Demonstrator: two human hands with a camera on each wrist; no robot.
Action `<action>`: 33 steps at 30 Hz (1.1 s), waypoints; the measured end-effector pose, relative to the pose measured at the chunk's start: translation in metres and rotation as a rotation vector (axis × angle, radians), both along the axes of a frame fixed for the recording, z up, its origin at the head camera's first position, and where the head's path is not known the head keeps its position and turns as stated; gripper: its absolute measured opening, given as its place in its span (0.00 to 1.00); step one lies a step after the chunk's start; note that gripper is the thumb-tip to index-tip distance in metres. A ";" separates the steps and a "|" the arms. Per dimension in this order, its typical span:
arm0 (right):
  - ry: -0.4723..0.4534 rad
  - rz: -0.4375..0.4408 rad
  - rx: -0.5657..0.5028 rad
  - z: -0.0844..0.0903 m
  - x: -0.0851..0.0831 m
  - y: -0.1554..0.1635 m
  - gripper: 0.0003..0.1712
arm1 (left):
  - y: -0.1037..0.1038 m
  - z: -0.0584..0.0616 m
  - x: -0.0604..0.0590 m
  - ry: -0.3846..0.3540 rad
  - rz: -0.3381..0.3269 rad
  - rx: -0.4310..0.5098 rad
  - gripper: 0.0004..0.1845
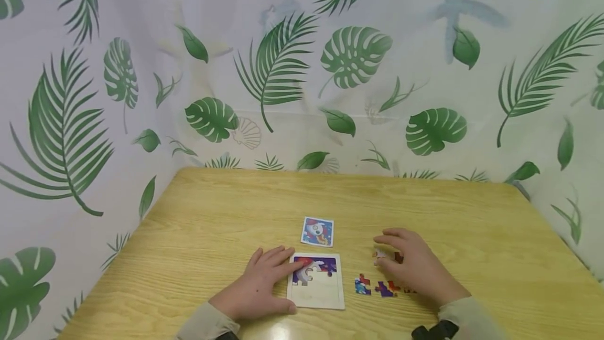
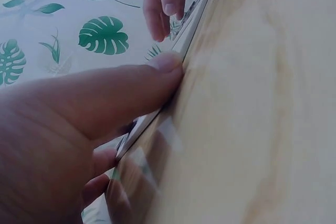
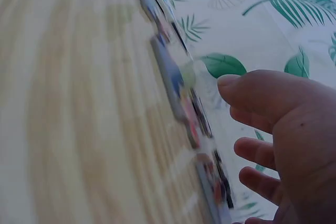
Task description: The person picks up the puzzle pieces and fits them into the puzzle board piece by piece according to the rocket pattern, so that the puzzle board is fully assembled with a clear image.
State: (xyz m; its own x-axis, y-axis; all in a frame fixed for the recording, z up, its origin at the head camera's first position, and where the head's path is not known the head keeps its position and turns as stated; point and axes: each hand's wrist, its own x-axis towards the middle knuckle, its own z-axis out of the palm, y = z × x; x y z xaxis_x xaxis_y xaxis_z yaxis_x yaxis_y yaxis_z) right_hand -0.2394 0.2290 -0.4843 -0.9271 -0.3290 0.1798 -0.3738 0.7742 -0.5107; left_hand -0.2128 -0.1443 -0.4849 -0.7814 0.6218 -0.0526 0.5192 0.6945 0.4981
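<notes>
A square puzzle tray [image 1: 321,295] with a white rim lies flat on the table, its upper part filled with joined purple, red and white pieces [image 1: 304,272]. My left hand [image 1: 259,287] rests at the tray's left side, index finger over the joined pieces and thumb by the lower left corner. In the left wrist view the thumb [image 2: 142,80] touches the tray's edge. My right hand [image 1: 420,266] hovers above loose puzzle pieces [image 1: 363,284], fingers spread and slightly bent. Seen from the right wrist, nothing is between thumb and fingers. A whitish piece [image 1: 379,257] shows partly under that hand.
Behind the tray lies a small picture card [image 1: 317,232] with a white rocket on blue. More loose pieces [image 1: 387,289] lie right of the tray, some partly hidden by the right hand. A leaf-patterned curtain [image 1: 292,135] hangs behind the wooden table [image 1: 226,209].
</notes>
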 end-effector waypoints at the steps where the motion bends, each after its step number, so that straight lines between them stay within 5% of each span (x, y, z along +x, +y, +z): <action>1: -0.005 -0.007 -0.007 0.000 0.001 0.005 0.25 | 0.001 0.000 0.000 -0.003 -0.001 -0.002 0.46; 11: 0.037 0.044 -0.001 -0.006 0.006 0.025 0.20 | 0.002 -0.004 0.001 0.003 -0.011 0.024 0.46; 33: 0.061 0.011 0.023 -0.013 0.003 0.020 0.11 | 0.000 -0.002 0.002 0.007 -0.010 0.027 0.45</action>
State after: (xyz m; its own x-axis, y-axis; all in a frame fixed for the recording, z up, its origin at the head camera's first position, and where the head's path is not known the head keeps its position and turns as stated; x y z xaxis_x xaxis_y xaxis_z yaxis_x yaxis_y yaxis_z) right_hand -0.2365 0.2493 -0.4975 -0.9110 -0.3438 0.2276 -0.4120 0.7813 -0.4689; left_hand -0.2108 -0.1444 -0.4868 -0.7757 0.6304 -0.0305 0.5292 0.6760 0.5128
